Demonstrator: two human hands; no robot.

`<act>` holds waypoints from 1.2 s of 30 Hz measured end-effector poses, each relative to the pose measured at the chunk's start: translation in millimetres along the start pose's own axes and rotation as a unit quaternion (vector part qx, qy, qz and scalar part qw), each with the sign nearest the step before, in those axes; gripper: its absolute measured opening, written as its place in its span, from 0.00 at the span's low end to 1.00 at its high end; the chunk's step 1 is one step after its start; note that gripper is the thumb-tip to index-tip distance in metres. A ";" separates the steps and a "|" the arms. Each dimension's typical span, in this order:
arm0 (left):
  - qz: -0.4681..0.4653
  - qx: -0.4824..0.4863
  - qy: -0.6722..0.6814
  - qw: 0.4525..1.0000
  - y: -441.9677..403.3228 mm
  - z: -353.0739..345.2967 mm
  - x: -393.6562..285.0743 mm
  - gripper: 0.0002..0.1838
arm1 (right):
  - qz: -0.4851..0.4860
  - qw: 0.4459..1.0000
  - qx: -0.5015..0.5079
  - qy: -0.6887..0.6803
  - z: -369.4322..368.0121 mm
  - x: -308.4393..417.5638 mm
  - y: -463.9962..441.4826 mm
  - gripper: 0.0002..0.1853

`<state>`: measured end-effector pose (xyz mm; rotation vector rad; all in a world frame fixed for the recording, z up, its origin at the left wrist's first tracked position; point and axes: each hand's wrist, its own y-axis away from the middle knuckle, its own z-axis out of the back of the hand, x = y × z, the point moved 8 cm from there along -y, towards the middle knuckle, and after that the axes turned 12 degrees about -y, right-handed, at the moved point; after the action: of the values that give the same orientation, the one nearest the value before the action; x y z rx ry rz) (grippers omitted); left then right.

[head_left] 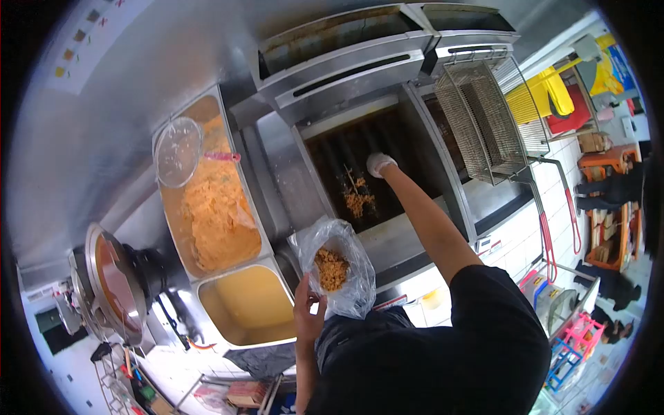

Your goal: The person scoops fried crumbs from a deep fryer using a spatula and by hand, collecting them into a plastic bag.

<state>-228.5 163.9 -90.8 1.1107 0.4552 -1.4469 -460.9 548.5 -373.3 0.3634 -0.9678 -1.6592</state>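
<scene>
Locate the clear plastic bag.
In the head view, the clear plastic bag is just below centre, at the left hand, right of the yellow-liquid pan.

Sieve [178, 152] w/ pink hndl [225, 157] over metal tub [176, 220], wire baskets [484, 117] (red grips [546, 241]) at R

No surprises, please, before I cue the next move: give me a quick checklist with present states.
1. Left hand at the plastic bag's edge: ok.
2. Bag mouth open, crumbs inside: ok.
3. Right hand covered in white: ok.
4. Right hand's grip: cannot tell, fingers unclear.
5. Fryer well free of clumps: not ok, some lie there.
6. Well's heat: cannot tell.
</scene>
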 end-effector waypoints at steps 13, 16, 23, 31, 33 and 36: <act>-0.005 -0.006 0.009 1.000 1.0 -5.6 2.7 0.38 | -0.023 0.995 0.079 0.055 -88.9 -9.0 22.2 0.14; -0.013 -0.008 0.015 1.000 1.3 -4.4 -6.9 0.38 | 0.066 0.941 0.202 0.262 -138.3 -55.4 -21.4 0.16; -0.012 0.001 0.019 1.000 4.1 -2.5 5.8 0.38 | -0.037 0.951 0.241 0.190 -12.9 -4.4 62.0 0.13; 0.026 0.017 -0.036 0.999 1.6 -1.6 -0.4 0.38 | -0.076 0.994 -0.059 0.050 -54.6 -3.6 36.3 0.15; -0.011 -0.001 0.005 1.000 -1.8 -3.8 -10.8 0.38 | -0.125 0.989 -0.073 -0.008 -91.7 -23.9 -1.9 0.16; 0.007 0.025 -0.017 1.000 -1.8 -5.6 -6.2 0.40 | -0.116 0.993 -0.010 -0.016 -97.4 -31.0 13.7 0.16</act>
<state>-229.1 172.2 -88.9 1.1256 0.3885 -1.4707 -375.9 536.8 -430.5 0.4503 -0.9610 -1.8884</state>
